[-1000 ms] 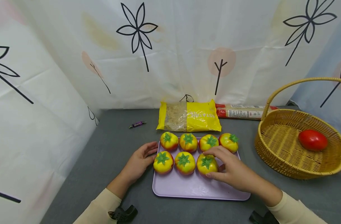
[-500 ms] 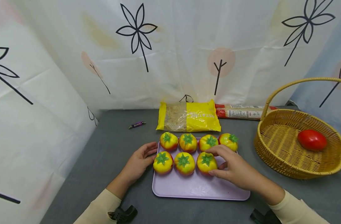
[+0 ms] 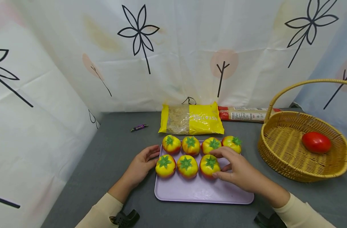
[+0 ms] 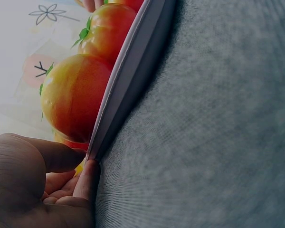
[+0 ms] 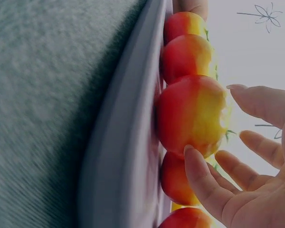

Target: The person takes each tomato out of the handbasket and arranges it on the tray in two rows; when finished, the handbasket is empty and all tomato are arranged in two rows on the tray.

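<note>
A lilac tray (image 3: 204, 193) lies on the grey table with two rows of yellow-and-red, persimmon-like fruits topped by green leaf crowns. My left hand (image 3: 142, 163) is at its left edge; in the left wrist view the thumb (image 4: 61, 156) and a finger pinch the tray's rim (image 4: 115, 95). Around the rightmost fruit (image 3: 209, 166) of the front row, my right hand (image 3: 237, 169) is spread. The right wrist view shows those fingers (image 5: 204, 180) loosely bent and apart around the fruit (image 5: 190, 114); one fingertip is at its side, and contact is unclear.
A wicker basket (image 3: 271, 161) with a tall handle stands at the right, holding a red oval fruit (image 3: 316, 142). Behind the tray lie a yellow pasta bag (image 3: 206, 118) and a long red-ended packet (image 3: 244, 114). A purple wrapped candy (image 3: 139, 127) lies back left.
My right hand's fingers and thumb have loosened from the front-row fruit and drawn slightly right. The fruit stays in place, and my left hand keeps still.
</note>
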